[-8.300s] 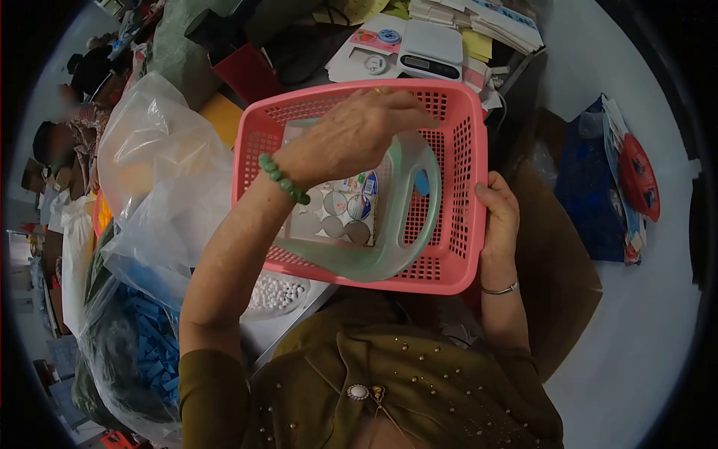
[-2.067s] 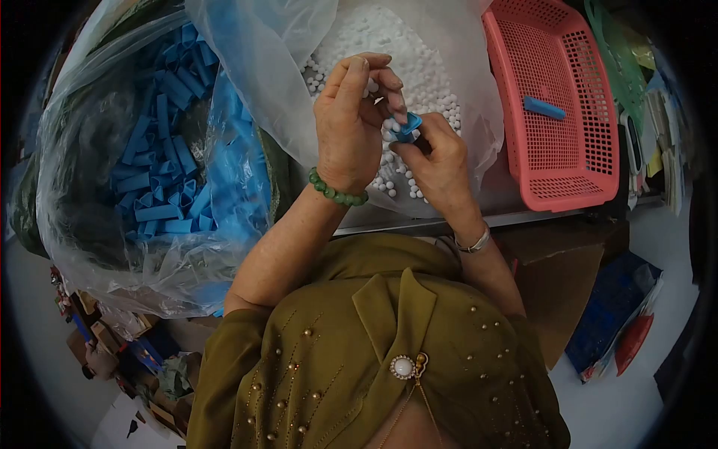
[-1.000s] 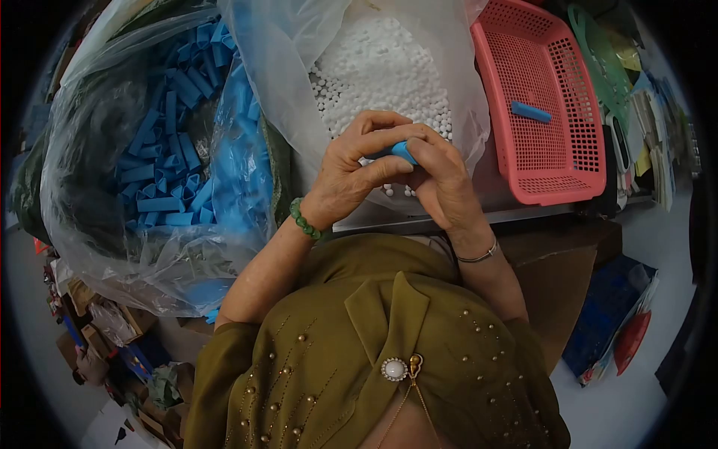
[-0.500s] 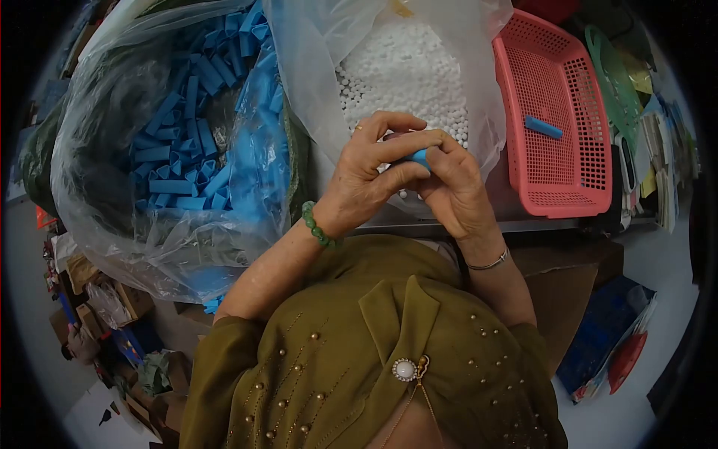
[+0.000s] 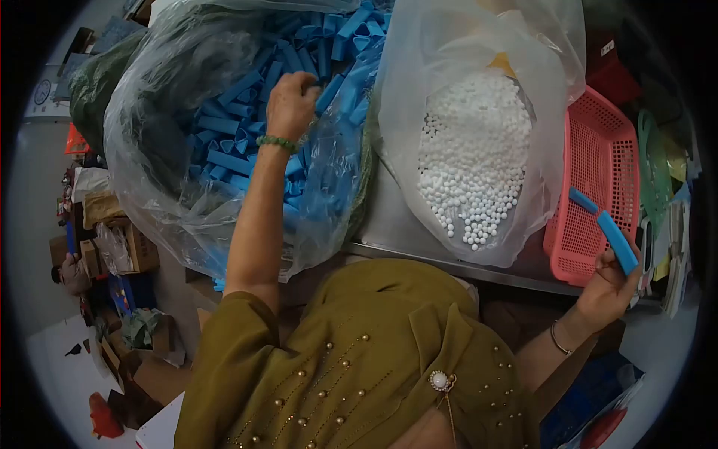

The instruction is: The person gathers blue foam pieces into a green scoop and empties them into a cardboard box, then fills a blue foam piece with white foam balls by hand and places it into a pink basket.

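My left hand (image 5: 292, 105), with a green bead bracelet at its wrist, reaches into a clear plastic bag (image 5: 149, 150) full of short blue triangular tubes (image 5: 232, 161). Its fingers are curled closed around the near end of one blue tube (image 5: 329, 95). Far to the right, my right hand (image 5: 607, 293) pinches another blue triangular tube (image 5: 618, 243) by its lower end. That tube slants over the right side of a pink plastic basket (image 5: 566, 254). Inside the basket lies a single blue tube (image 5: 583, 200).
Between my hands, a translucent bag (image 5: 404, 97) of small white balls (image 5: 475, 150) rests on a metal table (image 5: 393, 217). Green plastic (image 5: 651, 172) and stacked papers (image 5: 677, 254) stand right of the basket. Cardboard boxes (image 5: 142, 251) are on the floor at left.
My hands have parted from in front of the white balls. The left has gone into the bag of blue tubes; the right has moved to the basket, holding a blue tube. The view has shifted.
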Demonstrator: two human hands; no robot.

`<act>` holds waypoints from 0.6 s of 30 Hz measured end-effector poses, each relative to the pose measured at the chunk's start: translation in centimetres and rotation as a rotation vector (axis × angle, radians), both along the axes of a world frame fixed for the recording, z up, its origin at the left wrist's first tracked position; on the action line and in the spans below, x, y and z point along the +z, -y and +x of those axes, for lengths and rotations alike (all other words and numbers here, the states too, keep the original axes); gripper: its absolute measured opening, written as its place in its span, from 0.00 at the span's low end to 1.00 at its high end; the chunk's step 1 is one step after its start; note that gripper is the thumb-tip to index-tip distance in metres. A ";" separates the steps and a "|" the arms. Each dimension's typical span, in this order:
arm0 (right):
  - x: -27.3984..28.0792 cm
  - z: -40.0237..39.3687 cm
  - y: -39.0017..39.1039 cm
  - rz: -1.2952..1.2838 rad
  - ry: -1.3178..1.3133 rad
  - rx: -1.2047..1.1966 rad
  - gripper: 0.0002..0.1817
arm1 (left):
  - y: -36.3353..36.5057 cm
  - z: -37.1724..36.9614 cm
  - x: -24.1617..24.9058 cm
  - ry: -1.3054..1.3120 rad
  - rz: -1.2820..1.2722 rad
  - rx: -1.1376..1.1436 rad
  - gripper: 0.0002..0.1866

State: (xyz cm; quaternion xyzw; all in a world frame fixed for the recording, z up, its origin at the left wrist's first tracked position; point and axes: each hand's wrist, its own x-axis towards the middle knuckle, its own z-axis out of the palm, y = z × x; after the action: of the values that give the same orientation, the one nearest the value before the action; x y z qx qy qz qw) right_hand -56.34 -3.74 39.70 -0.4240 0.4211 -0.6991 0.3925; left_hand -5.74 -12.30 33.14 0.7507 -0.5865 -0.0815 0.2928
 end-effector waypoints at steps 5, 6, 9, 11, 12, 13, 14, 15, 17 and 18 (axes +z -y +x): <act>-1.1 1.1 0.5 0.186 -0.278 -0.279 0.16 | 1.4 1.1 -5.6 0.269 0.289 0.085 0.17; -1.0 1.9 -0.1 0.143 -0.370 -0.257 0.15 | 1.1 0.8 -5.0 0.263 0.295 0.078 0.17; -0.1 6.2 -1.7 0.039 -0.428 0.081 0.13 | -0.3 1.0 -2.0 0.126 0.055 0.168 0.17; 0.5 9.8 -2.1 -0.006 -0.774 0.192 0.13 | -2.1 -0.8 2.3 -0.268 -0.114 0.075 0.16; 0.3 11.6 -1.9 -0.117 -0.906 0.178 0.15 | -3.4 -3.1 5.5 -0.550 -0.129 0.018 0.15; 0.0 13.1 -1.5 -0.230 -1.038 0.169 0.17 | -4.6 -4.7 7.2 -0.638 -0.037 -0.119 0.15; -0.7 14.5 -1.0 -0.356 -1.024 0.173 0.18 | -5.6 -6.3 8.4 -0.726 0.051 -0.253 0.15; -1.3 15.5 -0.6 -0.484 -1.007 0.181 0.19 | -6.5 -8.0 9.2 -0.649 0.209 -0.381 0.14; -1.0 16.6 -0.5 -0.461 -1.116 0.260 0.21 | -7.4 -11.5 8.6 -0.637 0.416 -0.603 0.13; -0.9 16.7 -0.5 -0.442 -1.213 0.341 0.23 | -7.7 -13.1 7.3 -0.708 0.470 -0.701 0.13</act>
State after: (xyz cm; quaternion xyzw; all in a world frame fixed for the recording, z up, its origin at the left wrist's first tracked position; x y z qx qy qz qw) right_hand -39.66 -3.26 38.79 -0.8732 0.3412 -0.3348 0.0950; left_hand -18.87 -4.59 40.41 0.4825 -0.6331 -0.5504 0.2521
